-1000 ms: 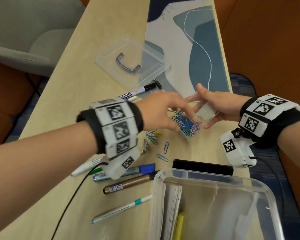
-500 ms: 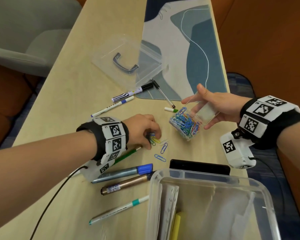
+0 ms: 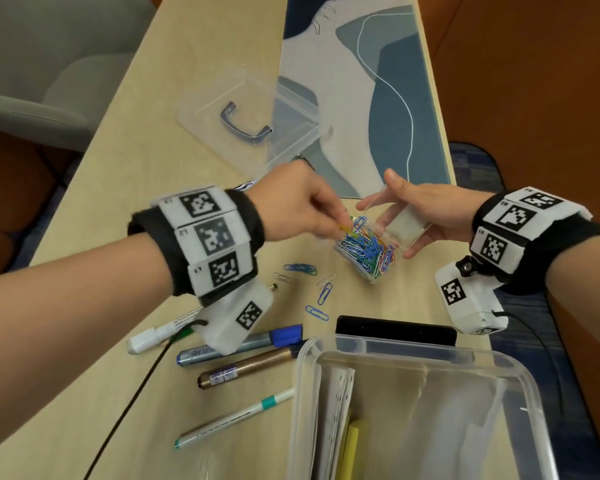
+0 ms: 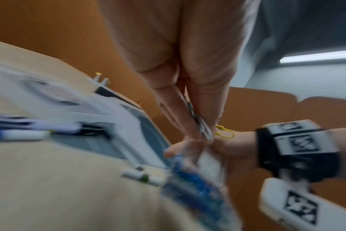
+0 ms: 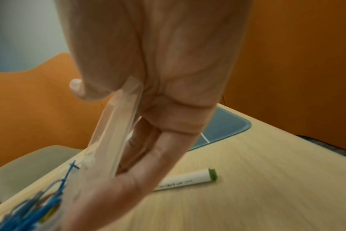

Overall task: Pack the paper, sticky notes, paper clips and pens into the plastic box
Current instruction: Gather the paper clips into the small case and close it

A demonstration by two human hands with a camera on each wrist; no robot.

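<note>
A small clear case [image 3: 368, 249] full of coloured paper clips sits mid-table. My right hand [image 3: 416, 216] holds its hinged clear lid [image 3: 407, 226] up, thumb and fingers around the lid [image 5: 113, 134]. My left hand [image 3: 302, 209] hovers over the case mouth, its fingertips pinching a few paper clips [image 4: 203, 129], a yellow one [image 4: 225, 132] sticking out. Several loose clips [image 3: 321, 294] lie on the table. The big plastic box [image 3: 413, 355] stands at the near edge with paper [image 3: 336, 410] and yellow sticky notes [image 3: 352, 441] inside. Several pens [image 3: 243, 344] lie left of the box.
The box's clear lid with a grey handle [image 3: 246, 126] lies at the far centre, partly on a blue-and-white mat [image 3: 361, 91]. A black phone [image 3: 395, 330] lies behind the box. A grey chair [image 3: 49, 74] stands to the left. A white pen with a green end [image 5: 188, 178] lies beyond my right hand.
My left hand was down at the loose clips half a second ago; it has risen and moved right to the case with clips pinched. My right hand has stayed on the lid.
</note>
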